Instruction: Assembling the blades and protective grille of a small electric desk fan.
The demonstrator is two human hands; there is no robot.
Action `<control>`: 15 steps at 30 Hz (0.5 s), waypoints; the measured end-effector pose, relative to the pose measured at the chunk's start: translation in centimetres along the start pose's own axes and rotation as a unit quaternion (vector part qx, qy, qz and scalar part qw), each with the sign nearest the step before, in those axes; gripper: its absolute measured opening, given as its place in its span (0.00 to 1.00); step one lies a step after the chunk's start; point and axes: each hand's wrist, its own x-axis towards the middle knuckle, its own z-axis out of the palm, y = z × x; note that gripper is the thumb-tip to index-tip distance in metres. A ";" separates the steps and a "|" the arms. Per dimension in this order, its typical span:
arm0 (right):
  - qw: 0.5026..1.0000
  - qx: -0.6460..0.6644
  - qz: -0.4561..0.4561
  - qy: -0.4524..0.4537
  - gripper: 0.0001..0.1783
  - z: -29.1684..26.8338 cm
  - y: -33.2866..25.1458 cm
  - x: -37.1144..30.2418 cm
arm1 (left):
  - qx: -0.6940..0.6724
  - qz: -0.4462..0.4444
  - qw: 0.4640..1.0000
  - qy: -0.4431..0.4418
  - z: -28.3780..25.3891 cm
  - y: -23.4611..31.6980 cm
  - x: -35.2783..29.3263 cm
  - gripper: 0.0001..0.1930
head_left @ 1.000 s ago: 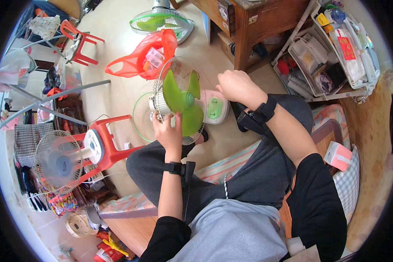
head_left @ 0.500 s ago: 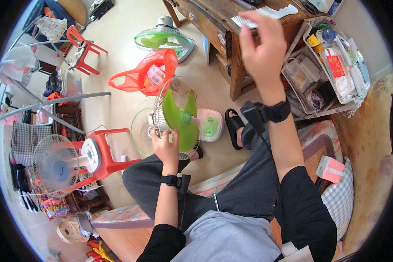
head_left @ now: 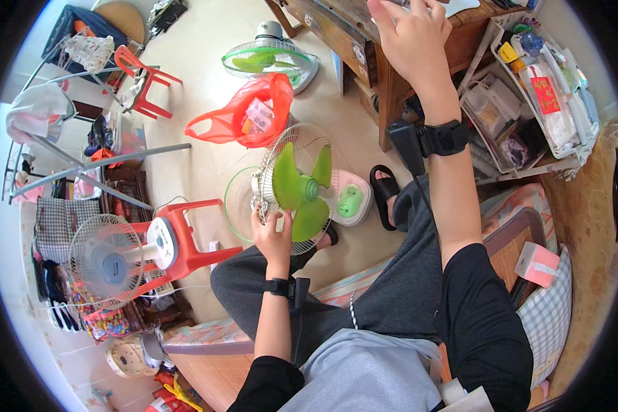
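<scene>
- The wooden desk (head_left: 336,31) stands on the floor (head_left: 192,51), its near edge running beneath the reaching right forearm's hand.
- The green-bladed fan (head_left: 310,189) is on the floor, left of the desk's nearest leg, blades facing right; its pink-and-white base (head_left: 364,208) shows just right of the wire guard.
- The red bag (head_left: 280,96) sits just beyond that guard.
- The right hand (head_left: 419,41) is over the desk's near edge, fingers partly cut off by the view; whether they spread or grip anything, I cannot tell.
- The left hand (head_left: 272,240) holds the fan, fingers bent at the guard's near left side.
- The white flat piece (head_left: 460,6) shows at the desk's near edge, just right of the right fingers, its visible length running roughly along that edge; the right hand is nearer, the left well apart.
</scene>
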 end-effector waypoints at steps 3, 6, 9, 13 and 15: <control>1.000 0.006 0.018 0.007 0.23 -0.1 -0.1 0.1 | -0.001 0.012 1.000 0.006 0.1 0.0 -0.1 0.08; 1.000 -0.015 0.026 -0.002 0.23 0.2 0.2 0.1 | 0.002 0.019 1.000 0.006 0.2 -0.2 -0.1 0.08; 1.000 -0.019 0.012 0.006 0.24 0.6 0.4 0.0 | -0.003 0.013 1.000 -0.001 0.0 0.0 0.2 0.08; 1.000 -0.013 0.000 0.012 0.23 0.5 0.5 0.0 | -0.005 0.008 1.000 -0.006 0.0 0.3 0.5 0.08; 1.000 -0.021 0.000 0.021 0.22 0.0 0.2 0.3 | -0.005 0.008 1.000 -0.002 -0.1 0.2 0.5 0.08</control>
